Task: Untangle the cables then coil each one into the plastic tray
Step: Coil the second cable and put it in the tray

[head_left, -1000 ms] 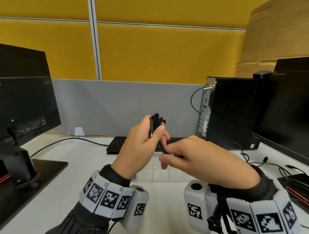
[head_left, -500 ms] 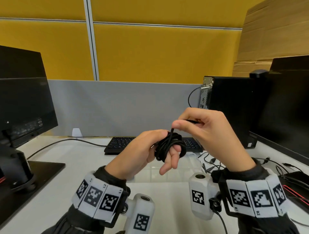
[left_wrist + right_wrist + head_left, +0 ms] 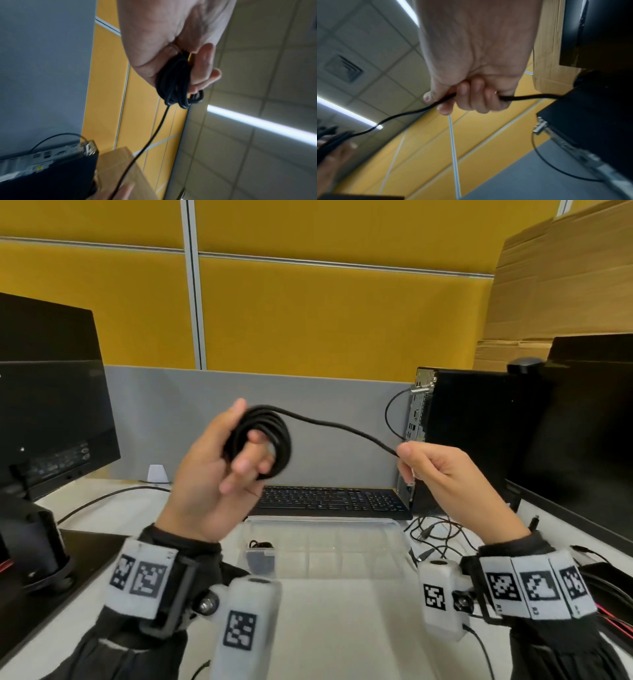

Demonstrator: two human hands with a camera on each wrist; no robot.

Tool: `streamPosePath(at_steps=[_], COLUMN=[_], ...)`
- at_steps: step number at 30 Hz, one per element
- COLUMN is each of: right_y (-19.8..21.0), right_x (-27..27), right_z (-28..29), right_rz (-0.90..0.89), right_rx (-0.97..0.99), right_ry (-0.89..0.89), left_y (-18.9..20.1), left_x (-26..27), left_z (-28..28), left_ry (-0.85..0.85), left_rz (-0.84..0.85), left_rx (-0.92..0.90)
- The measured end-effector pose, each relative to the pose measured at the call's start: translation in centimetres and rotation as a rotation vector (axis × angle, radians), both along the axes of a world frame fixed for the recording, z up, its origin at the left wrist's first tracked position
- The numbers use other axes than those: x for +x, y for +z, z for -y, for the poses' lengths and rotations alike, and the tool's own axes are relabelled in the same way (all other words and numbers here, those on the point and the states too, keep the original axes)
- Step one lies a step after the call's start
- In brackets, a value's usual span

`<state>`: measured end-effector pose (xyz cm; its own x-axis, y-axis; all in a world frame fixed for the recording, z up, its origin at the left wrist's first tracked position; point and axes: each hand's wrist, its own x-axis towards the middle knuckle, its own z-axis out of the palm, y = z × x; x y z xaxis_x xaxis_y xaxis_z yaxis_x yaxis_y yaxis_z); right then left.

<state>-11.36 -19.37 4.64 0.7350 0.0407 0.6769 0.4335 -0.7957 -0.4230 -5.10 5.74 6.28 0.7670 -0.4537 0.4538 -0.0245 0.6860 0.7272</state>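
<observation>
A black cable [image 3: 274,433] is wound in a round coil around the fingers of my left hand [image 3: 246,436], held up above the desk with the thumb lying on top of the loops. In the left wrist view the coil [image 3: 176,83] sits between thumb and fingers. One free strand [image 3: 342,426] runs rightward to my right hand [image 3: 404,451], which pinches it between thumb and curled fingers [image 3: 464,93]. The cable's end pokes out past the fist [image 3: 530,96]. The clear plastic tray [image 3: 342,522] lies on the desk below my hands, with a small dark cable bundle [image 3: 260,544] in its left compartment.
A tangle of thin black cables [image 3: 435,535] lies right of the tray. A black keyboard [image 3: 332,501] sits behind it. A desktop tower [image 3: 472,433] and a monitor [image 3: 589,440] stand at right, another monitor [image 3: 51,405] at left.
My right hand has swung from above the left hand out to the right, drawing the strand taut. The left hand rose, and the bundle now shows as an open round coil.
</observation>
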Motion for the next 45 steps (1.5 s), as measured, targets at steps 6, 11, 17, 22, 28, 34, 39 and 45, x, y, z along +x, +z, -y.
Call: streamPosePath(at_steps=[6,11,17,22,28,34,39,45], right_y=[1.5,3.1,1.4,3.5,2.0,-0.9,0.1,1.8], right_x=[0.2,-0.4,-0.8,-0.7,0.6,1.4,1.3,1.1], right_z=[4.4,10.2,12.3,6.5,1.2,0.7,0.5,2.4], right_rz=[-0.234,-0.274,-0.32,-0.235,-0.491,-0.727,-0.506,-0.245], right_rx=[-0.23,-0.258,-0.057,0.505,0.304,0.55,0.855,0.877], right_ry=[-0.177,-0.439,-0.615,-0.135,-0.025,0.133,0.272,-0.205], left_y=[0.6,-2.3,-1.6,0.1,0.3,0.1,-0.4,-0.4], left_x=[3.5,10.8,9.7,5.5,3.4,2.9,2.4,2.7], left_z=[-4.4,-10.1,-10.2,-6.4,-4.0,-2.3,-0.9,-1.5], left_ry=[0.196,-0.105,0.263,0.467,0.47,0.463,0.482,0.473], left_rz=[-0.046,-0.202,-0.181,-0.104,-0.024,-0.001,0.136,0.125], left_rx=[-0.255,-0.602,-0.425,-0.255,-0.089,0.032,0.181,0.185])
